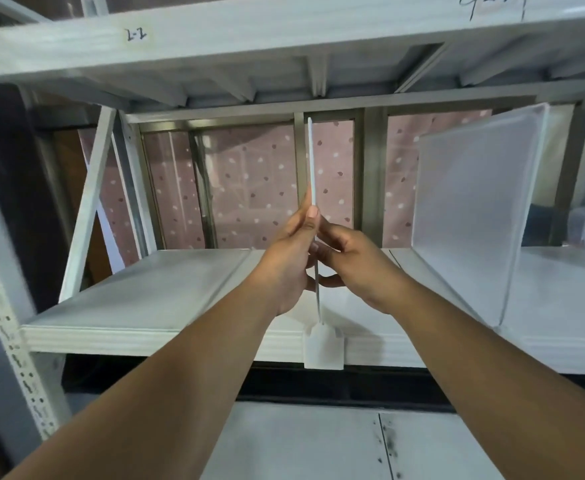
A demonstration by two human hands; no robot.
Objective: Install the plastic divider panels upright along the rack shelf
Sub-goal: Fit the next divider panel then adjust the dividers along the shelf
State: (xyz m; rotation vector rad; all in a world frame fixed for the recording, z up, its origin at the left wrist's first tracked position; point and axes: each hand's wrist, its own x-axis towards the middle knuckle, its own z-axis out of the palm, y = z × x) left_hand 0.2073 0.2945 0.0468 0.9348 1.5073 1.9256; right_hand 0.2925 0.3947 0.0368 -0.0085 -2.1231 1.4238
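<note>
A thin translucent plastic divider panel (pixel 312 161) stands upright, seen edge-on, at the middle of the white rack shelf (pixel 166 292). Its lower front corner sits in a white clip (pixel 322 349) hooked over the shelf's front lip. My left hand (pixel 289 258) pinches the panel's front edge from the left, thumb up. My right hand (pixel 353 265) grips the same edge from the right, fingers curled around it. A second divider panel (pixel 471 209) stands upright on the shelf to the right, leaning slightly.
The shelf above (pixel 284 39) carries a label "2-2" and hangs low over the panel's top. A perforated white upright (pixel 10 341) and a diagonal brace (pixel 90 202) stand at the left. A window frame and pink dotted curtain (pixel 249 188) lie behind. A lower shelf (pixel 318 445) is beneath.
</note>
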